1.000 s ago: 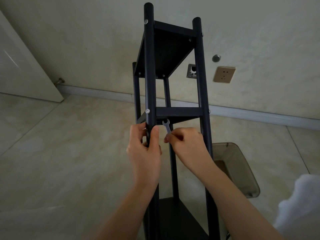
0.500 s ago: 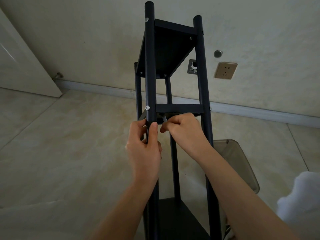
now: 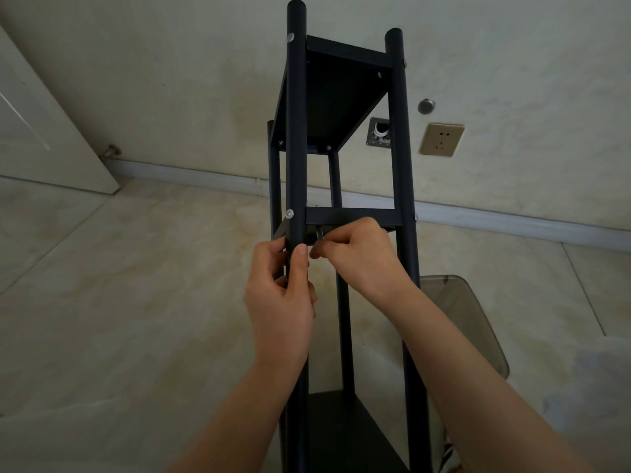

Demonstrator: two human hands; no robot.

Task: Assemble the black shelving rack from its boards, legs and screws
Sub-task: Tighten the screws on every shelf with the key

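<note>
The black shelving rack lies stretched away from me with its far end raised, boards fixed between four round legs. My left hand grips the near left leg just below the middle board. A silver screw head shows on that leg at the board's height. My right hand pinches a small metal wrench, whose tip reaches under the middle board beside the leg. Most of the wrench is hidden by my fingers.
A smoky translucent plastic stool or bin sits on the tiled floor right of the rack. A white door stands at the left. The wall behind carries a gold socket and a pipe opening. White cloth lies lower right.
My right hand moved the wrench up from beside the leg to under the middle board, so its head is now hidden. The left hand kept its grip on the leg.
</note>
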